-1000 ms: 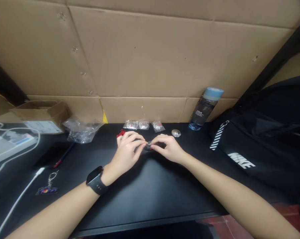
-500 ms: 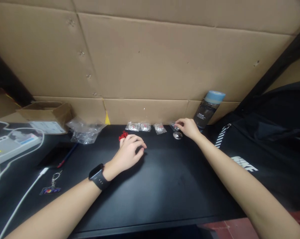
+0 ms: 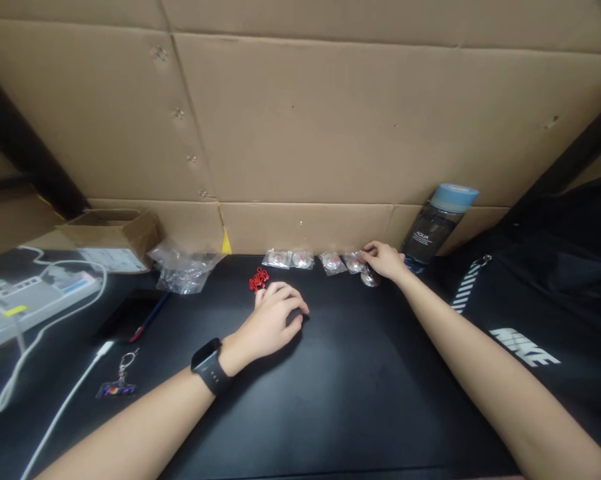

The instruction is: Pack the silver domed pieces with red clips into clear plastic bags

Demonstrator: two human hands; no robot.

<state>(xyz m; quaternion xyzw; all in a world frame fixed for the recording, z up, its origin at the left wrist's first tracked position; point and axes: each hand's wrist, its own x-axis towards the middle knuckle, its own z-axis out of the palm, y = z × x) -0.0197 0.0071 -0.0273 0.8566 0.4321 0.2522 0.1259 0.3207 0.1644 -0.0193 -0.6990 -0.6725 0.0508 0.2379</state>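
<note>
My left hand point(image 3: 282, 316) rests on the black tabletop with its fingers loosely curved and apart, holding nothing. Just beyond its knuckles lies a small bundle of red cords point(image 3: 259, 279). At the back of the table, my right hand point(image 3: 384, 260) has thumb and forefinger closed at the right edge of a small clear packet point(image 3: 354, 262) with a round silvery item inside. A shiny round metal disc point(image 3: 370, 277) lies bare under this hand, partly covered by it. To the left, similar packets point(image 3: 332, 263) are lined up along the cardboard wall.
A blue-capped bottle point(image 3: 438, 223) stands behind my right hand, and a black bag point(image 3: 540, 293) fills the right side. On the left are crumpled plastic bags point(image 3: 183, 270), a cardboard box point(image 3: 110, 233), a phone point(image 3: 128, 317), a keychain point(image 3: 118, 387) and a power strip point(image 3: 35, 303) with white cables.
The view has shifted a little, so most things appear farther right. The packet at my right fingertips has slid left toward the other packets. My left hand has drawn slightly back from the red cords.
</note>
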